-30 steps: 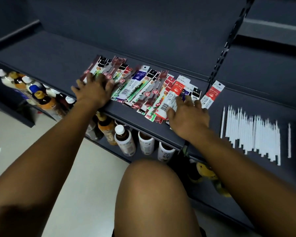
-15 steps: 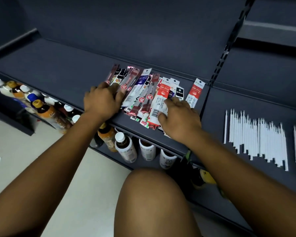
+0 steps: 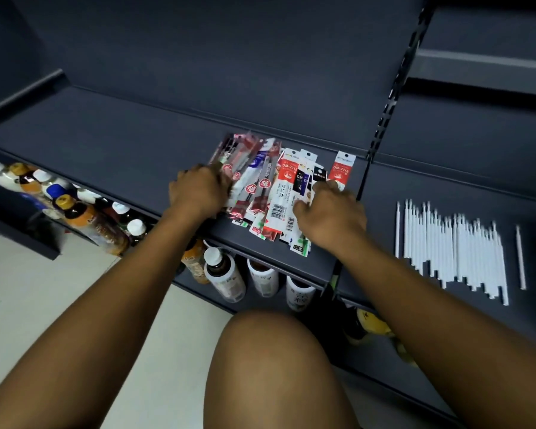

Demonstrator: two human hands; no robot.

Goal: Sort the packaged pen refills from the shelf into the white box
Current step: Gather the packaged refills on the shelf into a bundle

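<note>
Refills [image 3: 268, 193] now tighter between left hand [image 3: 198, 193], right hand [image 3: 331, 216]; fingers apparently curled.

Refill pkts [image 3: 273, 193] overlapping, bunched flat on dark shelf [image 3: 121, 144]

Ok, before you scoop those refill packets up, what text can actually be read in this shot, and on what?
"DM-2018": rightmost red-and-white packet.
"DM-201", end covered: red-and-white packet in the pile.
"福": round red seals on two dark red packets.
Too blurred to read: lettering on the black packet, digits under the barcode, labels on the bottles.
</note>
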